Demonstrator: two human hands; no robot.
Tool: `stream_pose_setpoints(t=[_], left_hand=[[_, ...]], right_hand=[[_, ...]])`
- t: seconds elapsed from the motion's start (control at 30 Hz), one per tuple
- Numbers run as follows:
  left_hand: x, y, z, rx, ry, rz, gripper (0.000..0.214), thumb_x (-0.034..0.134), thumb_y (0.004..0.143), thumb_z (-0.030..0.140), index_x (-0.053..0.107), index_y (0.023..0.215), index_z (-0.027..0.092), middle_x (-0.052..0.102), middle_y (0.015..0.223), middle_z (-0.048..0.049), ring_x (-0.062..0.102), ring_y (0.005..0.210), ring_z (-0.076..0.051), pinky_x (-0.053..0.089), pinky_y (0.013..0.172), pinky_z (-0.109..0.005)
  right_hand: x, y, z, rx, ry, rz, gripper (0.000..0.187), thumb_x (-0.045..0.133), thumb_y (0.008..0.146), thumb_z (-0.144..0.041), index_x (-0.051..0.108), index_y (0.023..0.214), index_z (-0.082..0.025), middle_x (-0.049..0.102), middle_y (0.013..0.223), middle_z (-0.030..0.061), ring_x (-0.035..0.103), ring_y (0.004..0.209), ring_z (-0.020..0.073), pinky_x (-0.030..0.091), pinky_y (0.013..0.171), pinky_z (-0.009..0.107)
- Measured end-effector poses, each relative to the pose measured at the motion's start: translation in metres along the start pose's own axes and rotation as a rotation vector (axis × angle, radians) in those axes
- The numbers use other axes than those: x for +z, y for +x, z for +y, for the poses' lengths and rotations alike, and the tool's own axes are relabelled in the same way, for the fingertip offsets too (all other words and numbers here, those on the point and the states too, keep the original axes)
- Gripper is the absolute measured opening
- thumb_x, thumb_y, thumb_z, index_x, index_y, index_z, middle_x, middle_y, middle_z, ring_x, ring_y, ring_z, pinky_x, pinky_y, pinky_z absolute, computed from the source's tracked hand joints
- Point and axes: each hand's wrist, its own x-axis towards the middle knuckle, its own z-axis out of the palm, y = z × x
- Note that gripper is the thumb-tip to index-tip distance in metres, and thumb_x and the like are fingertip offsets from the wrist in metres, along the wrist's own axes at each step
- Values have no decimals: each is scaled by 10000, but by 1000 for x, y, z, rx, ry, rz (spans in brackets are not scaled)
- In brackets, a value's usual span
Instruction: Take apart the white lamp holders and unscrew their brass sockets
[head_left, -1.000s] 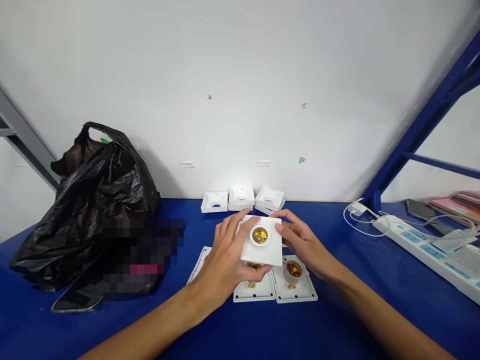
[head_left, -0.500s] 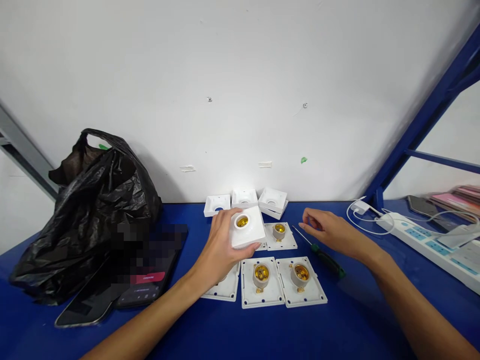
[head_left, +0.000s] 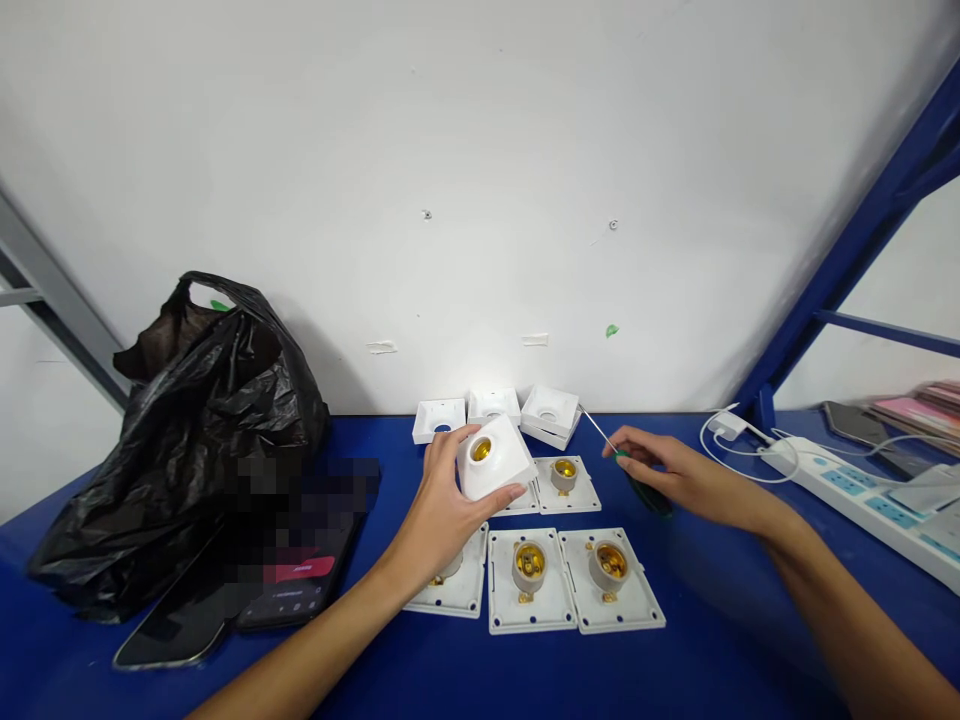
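Note:
My left hand is closed round a white square lamp holder with a brass socket, held just above the blue table. My right hand grips a green-handled screwdriver, its thin shaft pointing up and left toward the wall. Below both hands lie several white base plates with brass sockets, such as the middle one and the right one. Another base plate sits between my hands.
White square covers stand by the wall. A black plastic bag and two phones lie at the left. A white power strip with cables lies at the right, beside a blue shelf post.
My left hand carried the lamp holder left, away from my right hand. My right hand let go of it, reached right and picked the screwdriver up off the table.

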Motion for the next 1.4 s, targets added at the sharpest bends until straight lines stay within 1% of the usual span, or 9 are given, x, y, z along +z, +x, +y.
stream_pose_setpoints(t=[0.17, 0.23, 0.37, 0.67, 0.87, 0.97, 1.1, 1.23, 1.4], left_hand=[[0, -2, 4, 92, 35, -28, 598, 815, 841, 387, 542, 1366, 305, 539, 1343, -72, 501, 1319, -318, 387, 1180, -580], [0, -4, 8, 126, 38, -39, 594, 816, 856, 384, 538, 1376, 313, 542, 1345, -69, 505, 1313, -316, 399, 1171, -572], [-2, -7, 16, 192, 63, -67, 591, 809, 888, 412, 531, 1404, 334, 549, 1322, -56, 516, 1297, -312, 431, 1149, -544], [-4, -7, 14, 291, 77, -165, 762, 843, 870, 312, 444, 1516, 377, 520, 1422, -71, 497, 1362, -330, 432, 1186, -560], [-7, -6, 8, 376, 56, -236, 838, 888, 855, 305, 411, 1536, 407, 518, 1535, -66, 501, 1423, -337, 442, 1203, -582], [-7, -6, 7, 416, 57, -274, 863, 827, 917, 287, 324, 1601, 436, 416, 1656, -56, 430, 1524, -321, 402, 1256, -573], [-3, -11, 12, 371, 130, -172, 709, 645, 1024, 235, 301, 1621, 399, 369, 1691, -65, 412, 1550, -299, 407, 1260, -554], [4, -21, 17, 333, 240, -167, 1086, 859, 851, 362, 160, 1681, 379, 427, 1650, -121, 505, 1427, -408, 461, 1170, -662], [8, -23, 12, 265, 212, -98, 1076, 786, 802, 242, 166, 1674, 362, 499, 1554, -128, 540, 1357, -406, 492, 1116, -660]], right_hand=[[46, 10, -22, -193, 684, 53, 335, 452, 1079, -573, 543, 1165, -262, 438, 744, -62, 389, 560, 101, 327, 543, 273], [67, 14, -27, -164, 757, 38, 339, 555, 1046, -586, 531, 1180, -275, 384, 705, -86, 325, 520, 84, 290, 499, 256], [90, 18, -34, -147, 720, 86, 439, 682, 967, -614, 507, 1215, -297, 534, 840, -62, 341, 456, 39, 278, 420, 238], [83, 15, -42, -124, 862, 166, 567, 771, 893, -534, 504, 1315, -264, 469, 583, -132, 251, 372, 35, 201, 392, 225], [79, 12, -39, -56, 886, 13, 767, 668, 971, -597, 360, 1583, -252, 429, 430, -135, 263, 378, 74, 186, 402, 225], [81, 13, -40, -42, 877, 36, 736, 689, 962, -593, 397, 1546, -254, 434, 421, -133, 270, 359, 72, 182, 378, 219], [84, 15, -45, -69, 876, 118, 642, 698, 951, -598, 407, 1408, -254, 390, 384, -168, 193, 326, 57, 146, 355, 206], [89, 12, -48, -102, 812, 171, 581, 757, 900, -601, 411, 1243, -284, 400, 447, -176, 231, 328, 55, 197, 341, 207], [89, 7, -50, -144, 723, 66, 460, 667, 975, -595, 455, 1236, -282, 430, 513, -155, 248, 322, 49, 220, 318, 209]])
